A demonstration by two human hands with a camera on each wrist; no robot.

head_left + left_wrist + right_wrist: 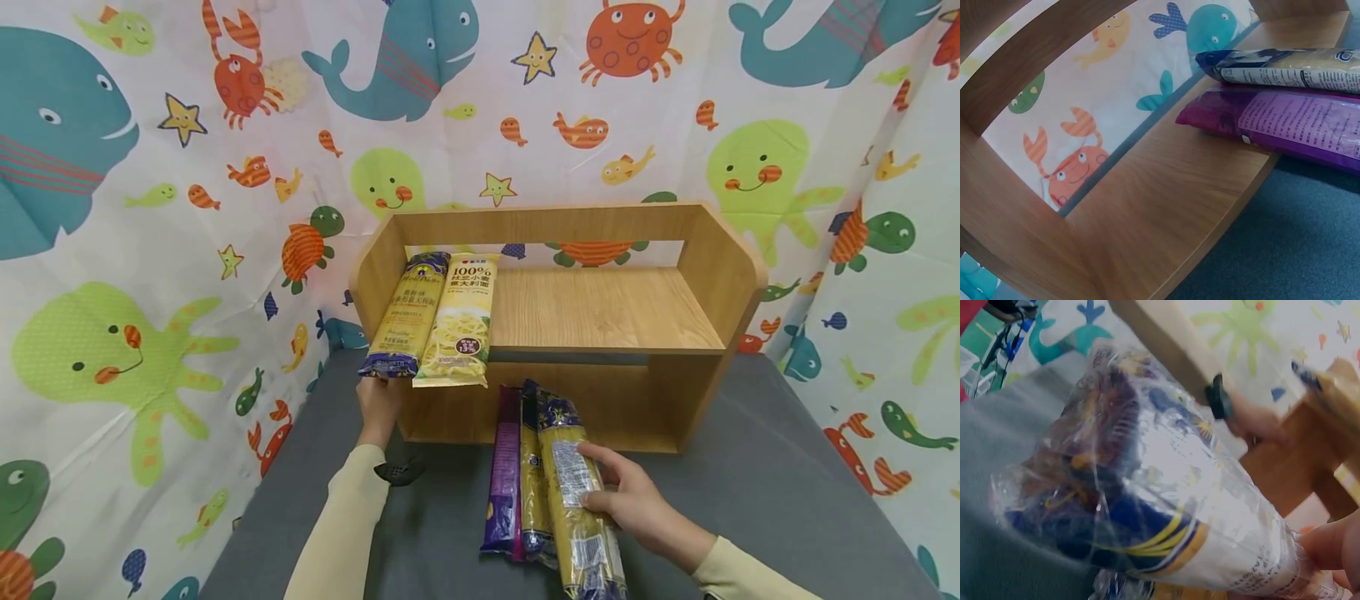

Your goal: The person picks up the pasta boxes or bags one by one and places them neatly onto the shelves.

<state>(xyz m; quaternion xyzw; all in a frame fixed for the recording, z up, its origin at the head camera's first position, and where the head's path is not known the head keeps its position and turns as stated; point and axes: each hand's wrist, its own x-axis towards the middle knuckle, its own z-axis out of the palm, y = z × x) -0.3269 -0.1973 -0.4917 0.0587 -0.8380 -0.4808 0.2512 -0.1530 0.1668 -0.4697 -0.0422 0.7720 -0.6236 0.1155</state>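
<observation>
My right hand (pixel 637 500) grips a yellow and blue pasta package (pixel 573 467), thumb and fingers at its right side. That package's clear, crinkled end (pixel 1104 469) fills much of the right wrist view. Beside it lean a second yellow pasta package (pixel 535 492) and a purple package (pixel 504 492), tops inside the lower shelf. My left hand (pixel 380 408) is by the wooden shelf's lower left side, just under a yellow and blue pasta package (pixel 408 321) on the upper board. Its fingertips are hidden, so its hold cannot be told.
The two-level wooden shelf (pixel 600 308) stands on a grey table (pixel 442 517). A pale yellow pasta package (pixel 459 321) lies on the upper board, overhanging its front edge. Behind and at both sides hangs a sea-animal print curtain (pixel 465 150). A dark strap device (pixel 401 472) is on the left wrist.
</observation>
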